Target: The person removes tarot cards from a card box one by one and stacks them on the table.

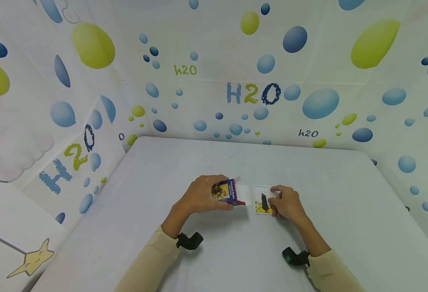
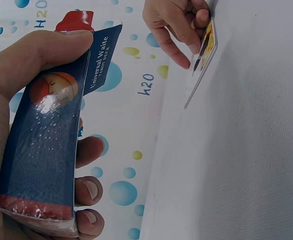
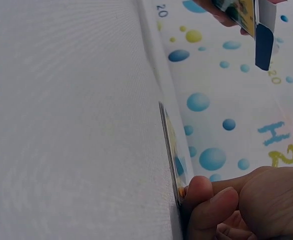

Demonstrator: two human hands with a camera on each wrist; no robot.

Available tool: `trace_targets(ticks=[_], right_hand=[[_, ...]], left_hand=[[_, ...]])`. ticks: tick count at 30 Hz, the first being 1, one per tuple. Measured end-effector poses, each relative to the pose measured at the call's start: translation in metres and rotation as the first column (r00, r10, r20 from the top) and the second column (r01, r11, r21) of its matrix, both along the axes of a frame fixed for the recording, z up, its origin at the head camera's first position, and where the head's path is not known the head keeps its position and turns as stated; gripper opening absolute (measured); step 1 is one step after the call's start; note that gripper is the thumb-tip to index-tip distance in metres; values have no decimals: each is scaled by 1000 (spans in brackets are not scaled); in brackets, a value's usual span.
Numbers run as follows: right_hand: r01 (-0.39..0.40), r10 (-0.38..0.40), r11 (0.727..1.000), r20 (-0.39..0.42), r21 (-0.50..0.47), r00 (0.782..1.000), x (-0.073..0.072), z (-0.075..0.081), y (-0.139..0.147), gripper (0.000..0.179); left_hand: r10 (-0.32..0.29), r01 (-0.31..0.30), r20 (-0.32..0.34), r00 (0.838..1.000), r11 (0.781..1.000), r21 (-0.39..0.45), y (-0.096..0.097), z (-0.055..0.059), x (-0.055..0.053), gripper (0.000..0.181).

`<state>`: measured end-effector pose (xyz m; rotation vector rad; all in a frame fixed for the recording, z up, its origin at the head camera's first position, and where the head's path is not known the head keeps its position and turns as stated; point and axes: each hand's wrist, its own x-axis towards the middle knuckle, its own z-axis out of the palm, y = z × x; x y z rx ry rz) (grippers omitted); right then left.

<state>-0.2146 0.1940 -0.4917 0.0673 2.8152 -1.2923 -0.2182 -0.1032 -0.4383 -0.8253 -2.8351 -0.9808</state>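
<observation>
My left hand (image 1: 206, 194) grips a dark blue tarot card box (image 1: 224, 192), fingers and thumb wrapped around its sides above the table. The box's end flap (image 2: 105, 60) stands open toward the right, with "Universal Waite Tarot Deck" printed on it in the left wrist view. Close to the box's open end, a tarot card (image 1: 260, 200) with a white border and a dark figure over yellow lies face up at the tabletop. My right hand (image 1: 287, 202) pinches this card at its right edge. Whether more cards lie beneath it or stay inside the box, I cannot tell.
A white cloth covers the table (image 1: 184, 162). Behind it and at both sides hang white sheets (image 1: 214, 48) printed with blue and green drops and "H2O". Each wrist wears a black strap mount, such as the left one (image 1: 190, 241).
</observation>
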Motion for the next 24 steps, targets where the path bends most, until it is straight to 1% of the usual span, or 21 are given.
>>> trace_targets(ticks=[6,17,24], right_hand=[[17,-17,1000,8,-5,1000,2,1,-2,43],[38,-37,999,17,-30,999,6,3,-8,40],[65,-64,998,26,-21,998,6,3,-7,39]], left_hand=[[-9,9,-8,1000,1000,0,0,-1,0,74],[-6,6,17,1000,1000,0,-2,-1,1,77],[-12,12,20,1000,1000,-1,-3,-1,2,78]])
